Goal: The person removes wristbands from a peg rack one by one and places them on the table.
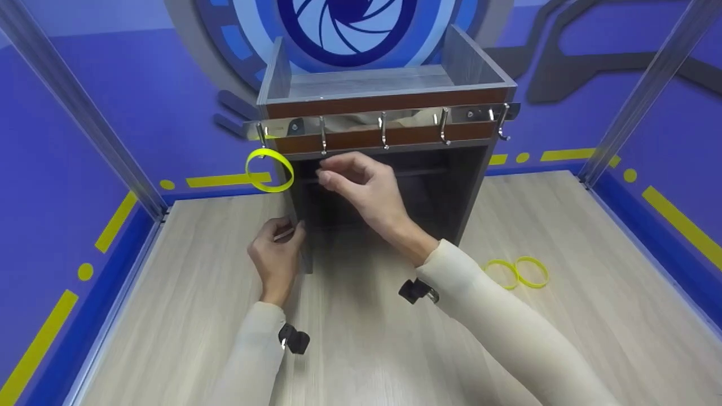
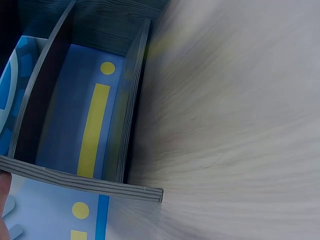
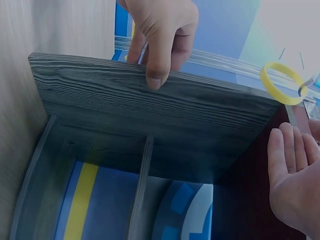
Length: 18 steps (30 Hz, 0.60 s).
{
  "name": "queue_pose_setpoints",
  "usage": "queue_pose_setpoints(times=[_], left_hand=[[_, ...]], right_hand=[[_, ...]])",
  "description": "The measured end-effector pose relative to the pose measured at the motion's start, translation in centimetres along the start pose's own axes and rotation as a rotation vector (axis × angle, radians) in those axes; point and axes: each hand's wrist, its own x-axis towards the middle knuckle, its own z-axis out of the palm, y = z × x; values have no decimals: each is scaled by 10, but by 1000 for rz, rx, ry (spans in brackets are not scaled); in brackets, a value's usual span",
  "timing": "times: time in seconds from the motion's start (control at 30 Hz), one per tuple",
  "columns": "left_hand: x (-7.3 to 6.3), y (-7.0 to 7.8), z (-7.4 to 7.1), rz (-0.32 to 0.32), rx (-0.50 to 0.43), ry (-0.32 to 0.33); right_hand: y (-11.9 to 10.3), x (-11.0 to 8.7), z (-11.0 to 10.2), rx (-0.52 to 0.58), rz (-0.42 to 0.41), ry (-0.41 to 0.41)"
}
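Observation:
A yellow ring (image 1: pixel 271 189) hangs from the leftmost hook (image 1: pixel 261 133) of a metal hook rail (image 1: pixel 352 122) on the front of a grey wooden shelf unit (image 1: pixel 389 90). My left hand (image 1: pixel 276 251) grips the front edge of the unit's left side panel (image 3: pixel 210 95), thumb inside and fingers outside. Just right of the hanging ring and below the rail is my right hand (image 1: pixel 369 189), holding nothing, its fingers gently bent and apart from the ring. Only a sliver of the left hand (image 2: pixel 4 210) shows in the left wrist view.
Two more yellow rings (image 1: pixel 532 272) lie touching on the wooden tabletop (image 1: pixel 564 332), partly behind my right sleeve (image 1: pixel 496 316). Inside the unit, dividers (image 3: pixel 141 190) show. Blue patterned walls (image 1: pixel 101 113) with metal corner posts (image 1: pixel 637 96) enclose the table.

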Motion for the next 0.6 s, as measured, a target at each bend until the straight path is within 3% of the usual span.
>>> queue_pose_setpoints(times=[0.17, 0.6], left_hand=[[-1, 0, -1, -7, 29, -2], [-1, 1, 0, -1, 24, -1]], right_hand=[[0, 4, 9, 12, 14, -5], [-4, 10, 23, -110, 76, -11]])
